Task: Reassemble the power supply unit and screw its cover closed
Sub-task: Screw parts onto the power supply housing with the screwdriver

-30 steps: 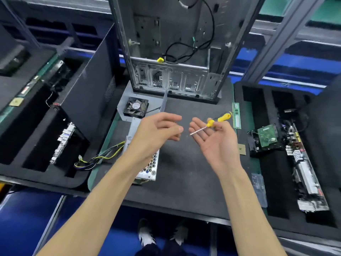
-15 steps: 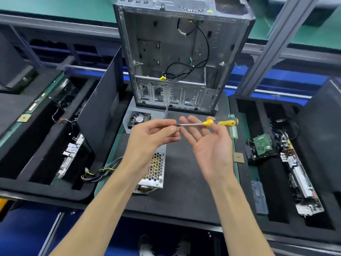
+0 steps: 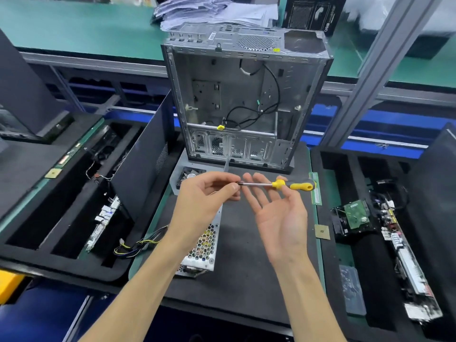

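Both hands hold the screwdriver (image 3: pixel 283 185) above the power supply unit (image 3: pixel 203 245).

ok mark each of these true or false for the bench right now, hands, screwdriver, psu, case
1. The left hand pinches the tip end of the screwdriver. True.
2. The right hand is clenched in a fist. False: palm up, fingers spread, thumb and fingers holding the screwdriver near its yellow handle.
3. The power supply unit lies on the dark mat under the left forearm. True.
4. The computer case lies flat with its side panel on. False: it stands upright, open.
5. The screwdriver is driving a screw. False: held in the air.
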Tool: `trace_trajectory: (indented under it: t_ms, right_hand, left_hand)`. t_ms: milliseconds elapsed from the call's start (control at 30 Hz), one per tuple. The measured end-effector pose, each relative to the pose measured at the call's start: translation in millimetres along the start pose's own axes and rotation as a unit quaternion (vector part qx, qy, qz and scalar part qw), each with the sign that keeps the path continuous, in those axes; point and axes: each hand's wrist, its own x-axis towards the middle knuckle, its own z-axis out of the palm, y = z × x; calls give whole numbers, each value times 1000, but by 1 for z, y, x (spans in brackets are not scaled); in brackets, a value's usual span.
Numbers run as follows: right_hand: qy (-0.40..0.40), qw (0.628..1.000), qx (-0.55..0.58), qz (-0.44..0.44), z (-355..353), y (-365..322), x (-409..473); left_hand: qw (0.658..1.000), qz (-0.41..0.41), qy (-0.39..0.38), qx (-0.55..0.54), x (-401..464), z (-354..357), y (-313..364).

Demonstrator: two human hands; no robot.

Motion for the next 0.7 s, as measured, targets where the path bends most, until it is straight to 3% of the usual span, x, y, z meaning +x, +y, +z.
trace_trajectory:
  t_ms: [267, 467, 700]
  right_hand:
    - [-3, 999, 34, 35, -3, 3, 10]
    - [0, 998, 33, 46, -2, 13, 19]
    - [33, 999, 27, 31, 6, 30, 32]
  left_hand:
    - [995, -21, 59, 78, 6, 4, 5]
    - [974, -8, 32, 224, 18, -13, 7]
    - [983, 2, -25, 181, 37, -35, -1]
